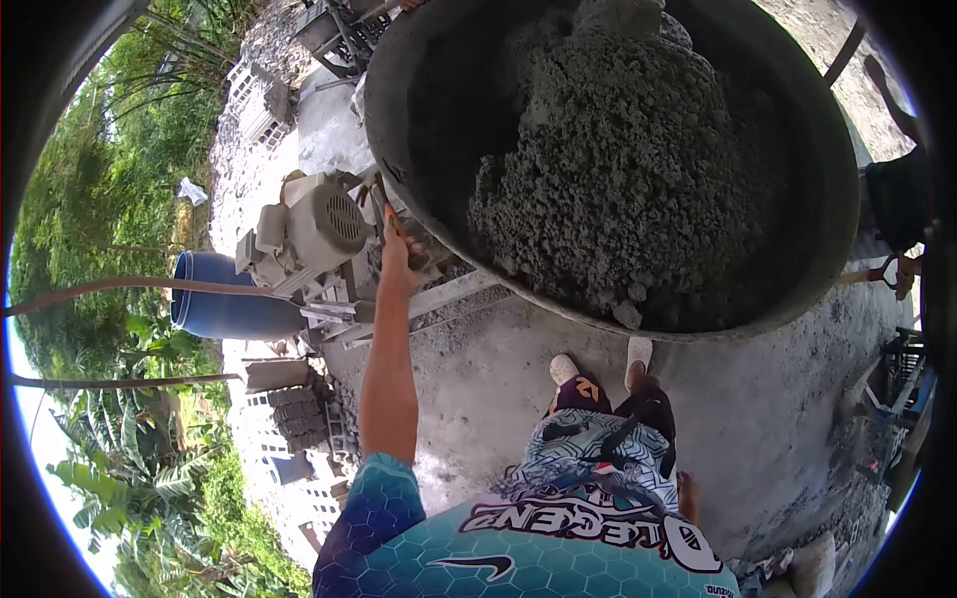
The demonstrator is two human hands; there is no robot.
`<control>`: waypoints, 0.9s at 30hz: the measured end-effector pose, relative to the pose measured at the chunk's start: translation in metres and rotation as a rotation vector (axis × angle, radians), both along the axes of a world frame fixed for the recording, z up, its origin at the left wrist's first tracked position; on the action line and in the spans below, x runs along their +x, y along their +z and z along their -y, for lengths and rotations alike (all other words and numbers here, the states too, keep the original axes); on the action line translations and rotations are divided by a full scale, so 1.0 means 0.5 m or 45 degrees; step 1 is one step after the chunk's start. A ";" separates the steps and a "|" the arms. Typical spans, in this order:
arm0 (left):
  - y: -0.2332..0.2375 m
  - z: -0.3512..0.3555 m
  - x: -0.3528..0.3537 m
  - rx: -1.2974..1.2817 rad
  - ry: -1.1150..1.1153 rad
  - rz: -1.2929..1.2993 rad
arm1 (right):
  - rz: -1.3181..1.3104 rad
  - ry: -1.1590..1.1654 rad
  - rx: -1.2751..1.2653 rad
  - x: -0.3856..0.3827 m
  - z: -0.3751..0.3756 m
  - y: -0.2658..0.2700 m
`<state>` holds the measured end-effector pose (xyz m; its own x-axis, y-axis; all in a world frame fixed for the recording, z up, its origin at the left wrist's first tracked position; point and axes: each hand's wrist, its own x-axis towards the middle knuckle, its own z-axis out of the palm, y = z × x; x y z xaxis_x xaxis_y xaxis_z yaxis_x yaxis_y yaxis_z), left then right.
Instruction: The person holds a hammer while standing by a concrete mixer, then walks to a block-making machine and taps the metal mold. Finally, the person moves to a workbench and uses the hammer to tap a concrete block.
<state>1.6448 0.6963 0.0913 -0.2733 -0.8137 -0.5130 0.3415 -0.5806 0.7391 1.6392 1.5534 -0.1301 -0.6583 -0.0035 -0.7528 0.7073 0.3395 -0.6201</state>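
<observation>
My left arm reaches forward along the left side of the large round mixer drum (608, 324). At its end, my left hand (399, 254) is closed around a slim dark bar (379, 197) close to the drum's outer rim. The fingers are partly in shadow, and the bar's lower end is hidden in them. Inside the drum lies a heap of grey, crumbly concrete mix (618, 179). Just left of my hand sits a dusty motor (334, 219) on a metal frame (429, 304). My right hand is not visible; only a bit of skin shows beside my right hip.
A blue barrel (214, 294) stands behind the motor. Concrete blocks (289, 414) are stacked at left, with more blocks (259, 105) farther off. At right, another person's hand (902, 274) is near the drum. My feet (564, 370) stand on the concrete floor (469, 399).
</observation>
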 end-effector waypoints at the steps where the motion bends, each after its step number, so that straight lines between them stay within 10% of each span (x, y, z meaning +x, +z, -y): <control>1: 0.026 -0.043 -0.036 0.239 -0.104 0.006 | 0.061 0.243 0.100 0.004 0.023 0.002; 7: 0.120 -0.107 0.379 0.219 -0.224 0.156 | 0.216 0.717 0.252 -0.078 0.081 0.018; 10: 0.215 -0.122 0.500 -0.004 0.169 0.195 | 0.494 0.200 0.124 -0.132 0.038 0.020; 14: 0.197 -0.011 0.530 -0.622 0.731 0.269 | 0.376 -0.407 0.131 -0.140 -0.053 0.006; 17: 0.177 0.112 0.364 -0.304 1.571 0.412 | 0.346 -0.535 0.125 -0.113 -0.083 0.031; 19: 0.098 0.156 0.202 0.075 1.557 0.791 | 0.292 -0.599 0.134 -0.085 -0.045 0.064; 23: 0.040 -0.015 -0.029 0.073 -0.242 0.053 | 0.428 -0.422 0.151 -0.018 0.022 0.057; 27: 0.128 -0.118 0.237 0.196 -0.444 0.203 | 0.452 0.246 0.225 -0.003 0.069 0.036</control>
